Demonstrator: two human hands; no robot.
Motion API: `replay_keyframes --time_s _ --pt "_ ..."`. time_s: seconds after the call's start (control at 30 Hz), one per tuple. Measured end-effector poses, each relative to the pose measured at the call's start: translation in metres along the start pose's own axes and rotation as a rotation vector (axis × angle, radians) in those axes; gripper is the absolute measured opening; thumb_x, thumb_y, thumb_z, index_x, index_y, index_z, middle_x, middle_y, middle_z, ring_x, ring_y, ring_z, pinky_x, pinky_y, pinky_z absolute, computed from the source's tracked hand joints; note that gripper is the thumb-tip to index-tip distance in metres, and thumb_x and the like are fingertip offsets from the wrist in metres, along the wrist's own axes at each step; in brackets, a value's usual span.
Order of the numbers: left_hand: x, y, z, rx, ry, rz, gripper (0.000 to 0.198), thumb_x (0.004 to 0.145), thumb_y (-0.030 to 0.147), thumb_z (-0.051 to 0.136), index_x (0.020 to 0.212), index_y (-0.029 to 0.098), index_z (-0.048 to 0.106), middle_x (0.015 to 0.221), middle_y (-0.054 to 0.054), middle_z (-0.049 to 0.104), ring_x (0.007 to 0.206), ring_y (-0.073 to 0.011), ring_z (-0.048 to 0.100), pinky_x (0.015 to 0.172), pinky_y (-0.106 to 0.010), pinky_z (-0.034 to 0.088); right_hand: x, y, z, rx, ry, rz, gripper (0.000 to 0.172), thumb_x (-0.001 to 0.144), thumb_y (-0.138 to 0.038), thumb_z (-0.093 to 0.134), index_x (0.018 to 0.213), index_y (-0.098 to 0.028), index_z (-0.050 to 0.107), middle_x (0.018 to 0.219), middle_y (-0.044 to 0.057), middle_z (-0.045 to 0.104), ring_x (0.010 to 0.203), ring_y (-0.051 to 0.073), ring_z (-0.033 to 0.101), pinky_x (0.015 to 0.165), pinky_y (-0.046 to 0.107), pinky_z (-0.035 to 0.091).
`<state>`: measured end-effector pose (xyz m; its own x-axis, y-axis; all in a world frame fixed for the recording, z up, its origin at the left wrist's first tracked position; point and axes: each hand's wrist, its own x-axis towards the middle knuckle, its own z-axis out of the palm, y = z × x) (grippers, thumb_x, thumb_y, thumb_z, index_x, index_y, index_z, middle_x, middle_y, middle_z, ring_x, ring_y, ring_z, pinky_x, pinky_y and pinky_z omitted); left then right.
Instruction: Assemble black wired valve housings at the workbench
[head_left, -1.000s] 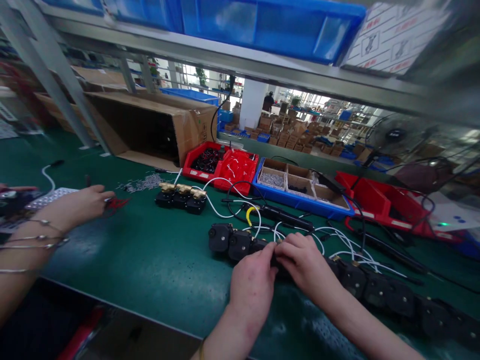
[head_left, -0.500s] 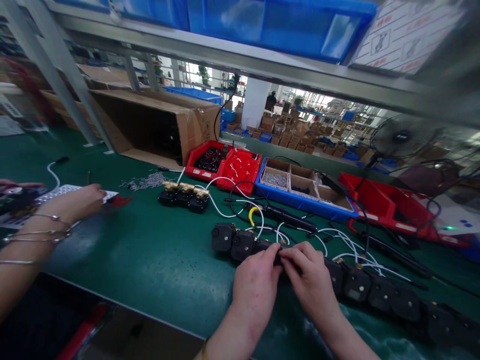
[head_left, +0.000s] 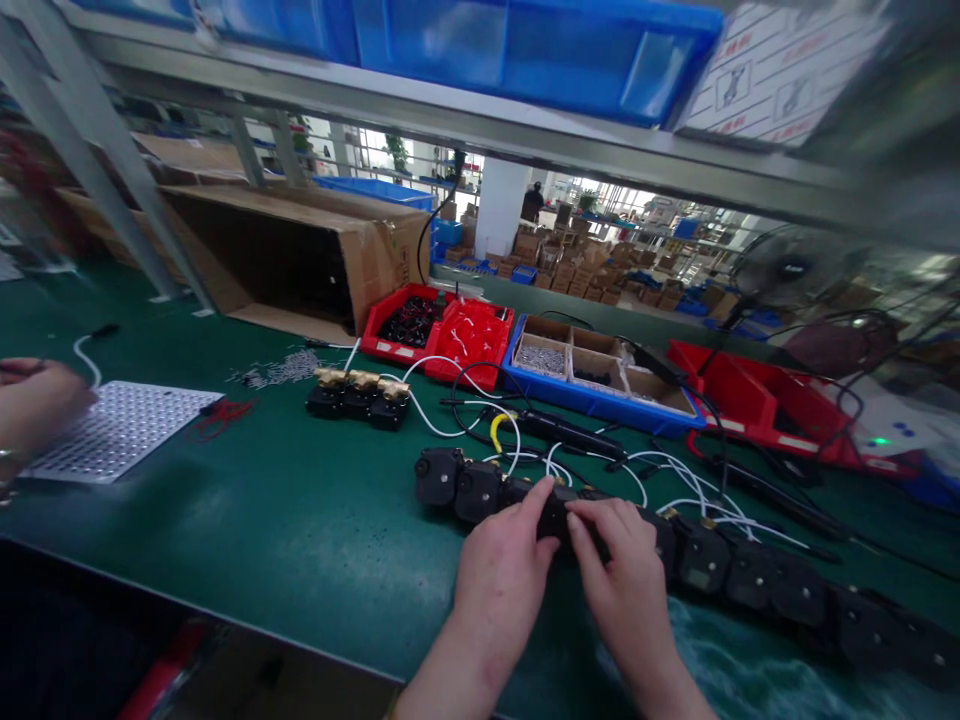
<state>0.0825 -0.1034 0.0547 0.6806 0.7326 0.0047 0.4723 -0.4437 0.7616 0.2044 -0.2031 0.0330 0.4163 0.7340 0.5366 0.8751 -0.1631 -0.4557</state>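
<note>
A long row of black box-shaped units (head_left: 477,492) with brass fittings lies across the green bench. My left hand (head_left: 501,565) grips one black unit (head_left: 553,516) of this row, its index finger along the top and thumb in front. Against the same unit's front are the fingertips of my right hand (head_left: 624,560), thumb and index finger pinched close together. Whatever they may hold is too small or hidden to make out. White cables (head_left: 517,450) run behind the row, and a black screwdriver-like tool (head_left: 574,436) lies behind them.
Three brass-topped black units (head_left: 358,402) stand further left. Behind are red bins (head_left: 469,345), a blue divided tray (head_left: 600,400) and a cardboard box (head_left: 285,270). At left, another person's hand (head_left: 41,410) is over a perforated metal plate (head_left: 135,430); red wires (head_left: 221,420) lie beside it.
My left index finger has straightened along the unit, and my right fingertips have shifted slightly apart from it. The other person's hand has moved left, uncovering the perforated plate. The view has shifted slightly.
</note>
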Motion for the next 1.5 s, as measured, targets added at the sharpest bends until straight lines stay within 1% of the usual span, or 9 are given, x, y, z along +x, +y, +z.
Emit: replay_keyframes --time_s 0.17,0.27,0.37,0.5,0.73,0.83,1.0,1.23,1.5 --pt "-0.021 0.001 -0.005 -0.414 0.022 -0.174 0.055 0.090 0.036 0.069 0.144 0.031 0.059 0.075 0.003 0.063 0.067 -0.0144 0.059 0.069 -0.027 0.048 -0.021 -0.003 -0.031 0.081 0.032 0.016 0.010 0.104 -0.028 0.056 0.111 -0.028 0.063 0.103 0.001 0.067 0.099 0.020 0.061 0.085 0.033 0.046" --pt "-0.036 0.001 0.013 -0.948 -0.180 -0.361 0.068 0.091 0.070 0.052 0.136 0.019 0.062 0.070 0.003 0.057 0.047 -0.0087 0.039 0.044 -0.022 0.030 -0.033 -0.008 -0.047 0.157 -0.140 -0.099 0.017 0.103 -0.022 0.057 0.117 -0.029 0.060 0.104 0.001 0.066 0.096 0.017 0.063 0.080 0.027 0.052" --pt "-0.044 0.002 0.040 -1.233 -0.398 -0.508 0.089 0.082 0.087 0.047 0.130 0.014 0.062 0.061 0.004 0.051 0.040 -0.0061 0.028 0.039 -0.020 0.015 -0.042 -0.009 -0.052 0.119 -0.240 -0.193 0.026 0.096 -0.021 0.064 0.120 -0.030 0.060 0.101 0.001 0.067 0.092 0.018 0.064 0.076 0.029 0.054" --pt "-0.044 0.008 0.062 -1.236 -0.444 -0.562 0.092 0.079 0.092 0.047 0.126 0.014 0.063 0.064 0.002 0.056 0.040 -0.0060 0.035 0.039 -0.019 0.014 -0.048 0.000 -0.054 0.041 -0.337 -0.121 0.029 0.087 -0.018 0.070 0.113 -0.031 0.065 0.096 0.001 0.067 0.084 0.022 0.064 0.070 0.034 0.053" --pt "-0.037 0.024 0.058 -1.186 -0.423 -0.570 0.090 0.085 0.089 0.038 0.131 0.015 0.059 0.087 -0.008 0.071 0.039 -0.0043 0.037 0.040 -0.020 0.011 -0.040 0.013 -0.071 0.219 -0.577 0.151 0.038 0.090 -0.011 0.068 0.115 -0.040 0.069 0.107 0.000 0.064 0.102 0.023 0.060 0.088 0.040 0.050" --pt "-0.035 0.027 0.058 -1.220 -0.449 -0.549 0.082 0.089 0.083 0.041 0.123 0.012 0.063 0.080 -0.007 0.068 0.040 -0.0041 0.035 0.040 -0.020 0.009 -0.039 0.016 -0.070 0.253 -0.534 0.170 0.028 0.093 -0.014 0.066 0.107 -0.038 0.071 0.102 0.000 0.063 0.099 0.022 0.059 0.086 0.038 0.047" --pt "-0.034 0.030 0.059 -1.301 -0.489 -0.506 0.078 0.088 0.082 0.045 0.111 0.010 0.067 0.053 0.004 0.045 0.042 -0.0062 0.029 0.040 -0.020 0.007 -0.046 0.019 -0.059 0.290 -0.338 0.178 0.014 0.099 -0.024 0.060 0.094 -0.031 0.071 0.095 0.001 0.064 0.092 0.022 0.058 0.081 0.036 0.044" --pt "-0.038 0.031 0.056 -1.225 -0.402 -0.511 0.061 0.085 0.074 0.060 0.094 0.014 0.063 0.053 0.004 0.047 0.044 -0.0059 0.029 0.041 -0.020 0.010 -0.046 0.022 -0.060 0.460 -0.218 0.416 0.022 0.096 -0.041 0.065 0.081 -0.027 0.073 0.086 0.000 0.065 0.081 0.017 0.062 0.073 0.028 0.047" --pt "-0.036 0.034 0.052 -1.181 -0.431 -0.473 0.047 0.083 0.060 0.068 0.077 0.015 0.057 0.062 0.004 0.048 0.045 -0.0038 0.030 0.040 -0.020 0.009 -0.042 0.021 -0.060 0.400 -0.168 0.402 0.025 0.096 -0.042 0.064 0.079 -0.026 0.073 0.083 0.001 0.066 0.077 0.018 0.065 0.069 0.027 0.050"
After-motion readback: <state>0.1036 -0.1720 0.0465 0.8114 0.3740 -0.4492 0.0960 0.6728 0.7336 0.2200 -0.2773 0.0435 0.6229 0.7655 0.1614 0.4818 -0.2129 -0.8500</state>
